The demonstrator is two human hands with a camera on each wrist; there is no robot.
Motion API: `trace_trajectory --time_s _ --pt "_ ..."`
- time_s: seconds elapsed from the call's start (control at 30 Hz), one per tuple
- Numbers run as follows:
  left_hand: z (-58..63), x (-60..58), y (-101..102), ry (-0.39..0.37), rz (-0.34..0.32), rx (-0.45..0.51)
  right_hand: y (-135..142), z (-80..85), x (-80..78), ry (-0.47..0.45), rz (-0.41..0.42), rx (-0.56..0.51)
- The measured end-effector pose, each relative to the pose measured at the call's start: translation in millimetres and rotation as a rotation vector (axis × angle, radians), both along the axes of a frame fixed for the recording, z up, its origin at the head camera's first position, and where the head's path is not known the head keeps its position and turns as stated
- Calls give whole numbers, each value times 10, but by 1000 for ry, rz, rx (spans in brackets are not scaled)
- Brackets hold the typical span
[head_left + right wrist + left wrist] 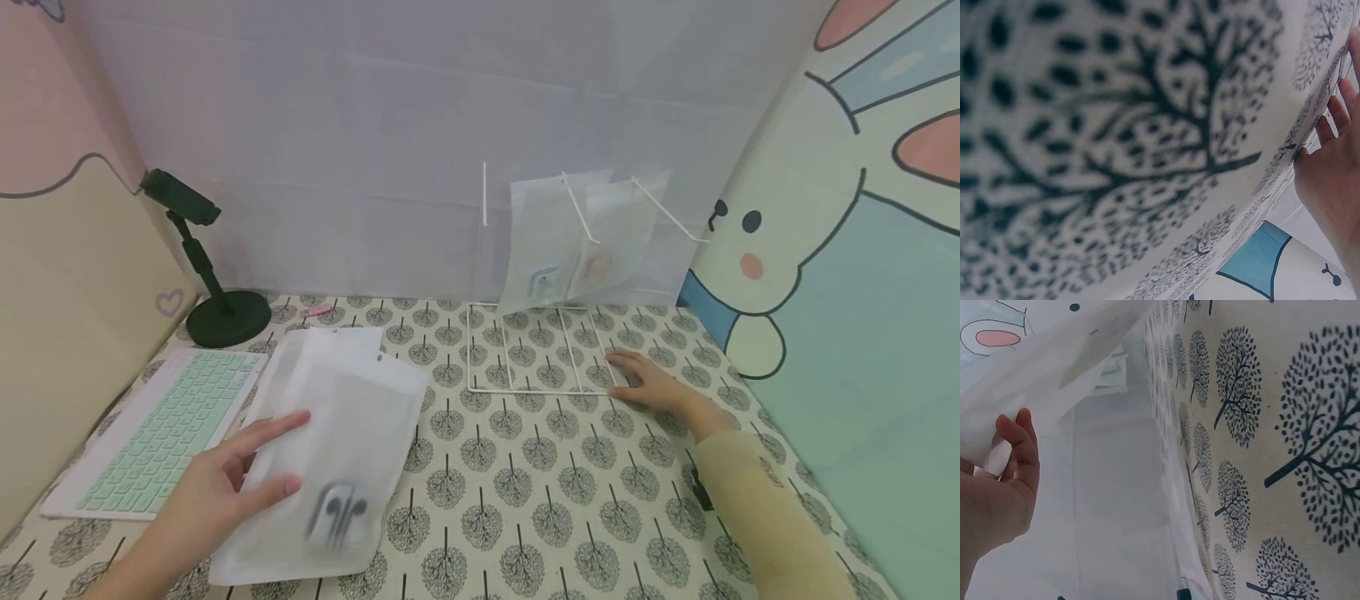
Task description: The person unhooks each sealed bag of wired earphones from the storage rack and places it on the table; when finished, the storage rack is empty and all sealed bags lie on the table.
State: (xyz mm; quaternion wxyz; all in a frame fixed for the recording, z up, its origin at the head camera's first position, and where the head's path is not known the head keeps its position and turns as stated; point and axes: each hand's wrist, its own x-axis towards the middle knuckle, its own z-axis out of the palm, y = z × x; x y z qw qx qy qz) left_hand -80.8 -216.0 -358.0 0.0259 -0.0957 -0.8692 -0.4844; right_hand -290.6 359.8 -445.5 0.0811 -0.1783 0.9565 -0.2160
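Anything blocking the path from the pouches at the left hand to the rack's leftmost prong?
Nothing visible stands between the left-hand pouches and the leftmost prong. The hanging pouches are to its right; the right hand is at the right side of the rack.

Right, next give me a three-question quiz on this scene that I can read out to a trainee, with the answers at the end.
1. Multiple choice. What is the left hand holding?
A) the keyboard
B) the unhung white pouches
C) the black stand

2. True or false. In the head view, the right hand is at the right side of the base of the wire rack.

3. Count. How many hanging pouches can be seen at the wire rack?

Key: 1. B. 2. True. 3. Two.
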Motion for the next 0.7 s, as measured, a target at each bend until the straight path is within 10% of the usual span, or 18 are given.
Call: trace_trajectory --time_s 0.23,0.7 --pt "-105 65 -103 -40 3 2 -6 -4 14 1 15 1" --pt "-224 96 -337 -456 10 154 -2 19 10 -12 10 -10"
